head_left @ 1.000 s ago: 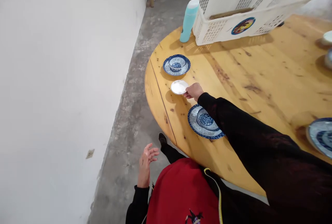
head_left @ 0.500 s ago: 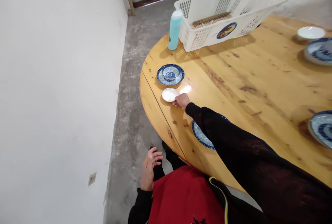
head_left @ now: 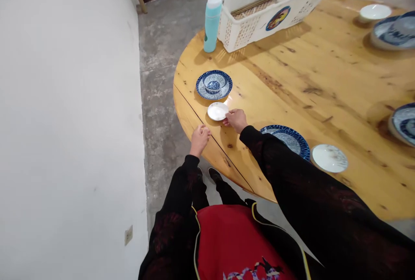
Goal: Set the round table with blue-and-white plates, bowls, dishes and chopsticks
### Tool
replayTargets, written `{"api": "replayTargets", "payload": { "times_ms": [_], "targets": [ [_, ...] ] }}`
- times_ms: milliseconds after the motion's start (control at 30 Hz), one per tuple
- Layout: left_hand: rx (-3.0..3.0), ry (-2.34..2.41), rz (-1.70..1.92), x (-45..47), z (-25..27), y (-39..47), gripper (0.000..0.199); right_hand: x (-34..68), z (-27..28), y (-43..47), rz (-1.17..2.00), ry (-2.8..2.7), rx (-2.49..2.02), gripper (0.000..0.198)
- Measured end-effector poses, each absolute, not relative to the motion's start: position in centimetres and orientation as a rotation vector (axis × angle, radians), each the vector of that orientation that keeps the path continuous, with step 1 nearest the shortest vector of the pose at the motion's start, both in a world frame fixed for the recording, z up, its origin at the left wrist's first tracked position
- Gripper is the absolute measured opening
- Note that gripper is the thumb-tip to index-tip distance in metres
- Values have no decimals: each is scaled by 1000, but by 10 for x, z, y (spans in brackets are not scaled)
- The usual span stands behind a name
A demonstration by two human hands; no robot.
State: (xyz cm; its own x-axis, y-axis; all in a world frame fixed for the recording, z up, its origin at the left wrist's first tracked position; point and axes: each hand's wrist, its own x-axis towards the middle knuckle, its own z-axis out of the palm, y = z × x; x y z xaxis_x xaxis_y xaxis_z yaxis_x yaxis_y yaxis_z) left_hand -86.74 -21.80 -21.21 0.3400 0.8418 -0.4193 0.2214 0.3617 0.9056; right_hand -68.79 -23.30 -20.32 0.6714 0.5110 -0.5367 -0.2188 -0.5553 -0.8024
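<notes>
My right hand (head_left: 236,120) pinches the right rim of a small white dish (head_left: 218,111), thumb and fingers closed on it. The dish is low over the wooden table, just below a blue-and-white plate (head_left: 201,91); whether it touches the tabletop I cannot tell. On that plate sits a patterned blue-and-white bowl (head_left: 214,83). My left hand (head_left: 200,140) is at the table's curved edge, left of and below the dish, with loosely bent fingers and nothing in them. Under my right forearm another blue-rimmed plate (head_left: 293,139) is partly hidden, and a white bowl (head_left: 330,158) stands beside it.
A white plastic basket (head_left: 249,33) holding thin sticks stands at the table's far side, with a light-blue bottle (head_left: 212,24) next to it. At the right are a white bowl (head_left: 375,12) and stacked blue-and-white dishes (head_left: 382,37). A white wall (head_left: 71,120) rises on the left.
My left hand has risen from beside my body to the table edge near the dish. My right hand still grips the small dish. The view has shifted, showing more of the near white bowl.
</notes>
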Motion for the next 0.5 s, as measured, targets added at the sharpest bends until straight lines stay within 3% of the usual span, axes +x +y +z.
{"api": "replayTargets", "payload": {
  "times_ms": [167, 500],
  "targets": [
    [1305, 1131, 467, -833, -224, -191, 53, -690, -207, -234, 924, -188, -1931, 14],
    [1404, 1031, 403, -814, -224, -174, 54, -681, -204, -230, 824, -187, -1976, 10]
  ]
}}
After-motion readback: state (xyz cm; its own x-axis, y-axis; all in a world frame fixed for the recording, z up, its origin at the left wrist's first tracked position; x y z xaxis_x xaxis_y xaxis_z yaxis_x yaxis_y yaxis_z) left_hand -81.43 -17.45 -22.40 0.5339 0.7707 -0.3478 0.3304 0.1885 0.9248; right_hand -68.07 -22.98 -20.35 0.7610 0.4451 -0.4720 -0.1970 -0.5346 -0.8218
